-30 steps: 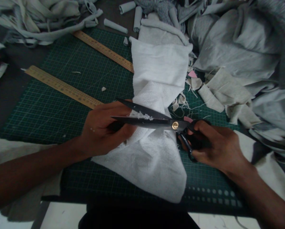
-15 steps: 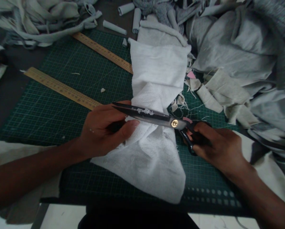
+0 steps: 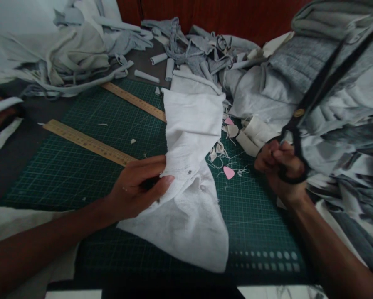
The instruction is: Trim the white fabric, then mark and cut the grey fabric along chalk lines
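From far off I watch my left hand [image 3: 136, 191], its thumb and fingers pinched together on the left edge of the white cloth [image 3: 192, 114]. The cloth lies in the middle of the green mat [image 3: 251, 224], narrow and creased at its waist and wide at the bottom. My right hand [image 3: 282, 189] is wrapped around the handles of the scissors [image 3: 299, 112]. They are up in the air, well apart from the cloth, with the blades spread and pointing up and away.

I think a snug, gentle pinch is best here, with the creases smoothed so the edge is easy to see. My left thumb sits right at that edge, so I should keep it well back from the blades — they look long and pointy.

Bits and threads [image 3: 216, 151] and a pink piece [image 3: 228, 172] lie just right of the cloth, and they could get caught up in it. One wooden ruler [image 3: 89, 142] ends beside my left hand. Another ruler [image 3: 136, 100] runs up to the cloth — I can't tell if it goes under. A big gray heap [image 3: 261, 91] crowds the right side, near the scissors, and a pile of strips [image 3: 77, 62] sits at the far left.
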The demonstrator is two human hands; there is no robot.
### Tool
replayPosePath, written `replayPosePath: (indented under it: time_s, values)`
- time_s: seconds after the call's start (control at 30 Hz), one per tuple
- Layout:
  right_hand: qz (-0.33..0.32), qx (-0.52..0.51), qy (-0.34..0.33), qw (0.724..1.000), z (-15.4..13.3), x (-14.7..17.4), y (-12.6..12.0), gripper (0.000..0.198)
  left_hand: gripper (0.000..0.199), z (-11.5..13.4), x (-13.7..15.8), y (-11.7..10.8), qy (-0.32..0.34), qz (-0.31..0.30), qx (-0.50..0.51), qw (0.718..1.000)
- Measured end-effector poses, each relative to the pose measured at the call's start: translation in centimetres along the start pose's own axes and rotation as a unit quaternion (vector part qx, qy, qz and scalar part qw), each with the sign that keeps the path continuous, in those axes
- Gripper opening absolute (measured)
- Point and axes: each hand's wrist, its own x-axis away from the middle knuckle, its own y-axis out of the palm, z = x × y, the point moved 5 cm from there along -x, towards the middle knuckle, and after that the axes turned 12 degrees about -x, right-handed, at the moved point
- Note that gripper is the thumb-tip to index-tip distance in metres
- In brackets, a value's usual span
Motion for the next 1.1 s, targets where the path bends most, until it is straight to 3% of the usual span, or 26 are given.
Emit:
replayPosePath:
  time_s: [0.17,0.3,0.63,0.8,0.97,1.1]
  values:
    - [-0.049,0.242,-0.026,0.969,0.7,2.4,2.5,0.022,0.035,-0.1,0.2,0.1,-0.042,-0.018,0.012,0.999]
    - [-0.076,0.318,-0.079,0.942,1.0,3.6,4.0,0.022,0.044,-0.2,0.1,0.2,-0.088,-0.020,0.011,0.996]
    - [-0.080,0.325,-0.087,0.938,1.2,3.0,3.8,0.017,0.030,0.0,-0.2,0.0,-0.109,-0.013,0.042,0.993]
    - [-0.082,0.329,-0.095,0.936,0.8,3.0,4.3,0.012,0.032,-0.2,0.0,0.2,-0.120,-0.001,0.069,0.990]
    - [-0.088,0.333,-0.113,0.932,0.7,3.2,4.5,0.010,0.009,-0.6,0.6,1.0,-0.162,-0.024,0.160,0.974]
    - [-0.095,0.343,-0.146,0.923,0.4,3.3,4.6,0.013,0.015,-0.8,0.7,1.0,-0.165,-0.007,0.218,0.962]
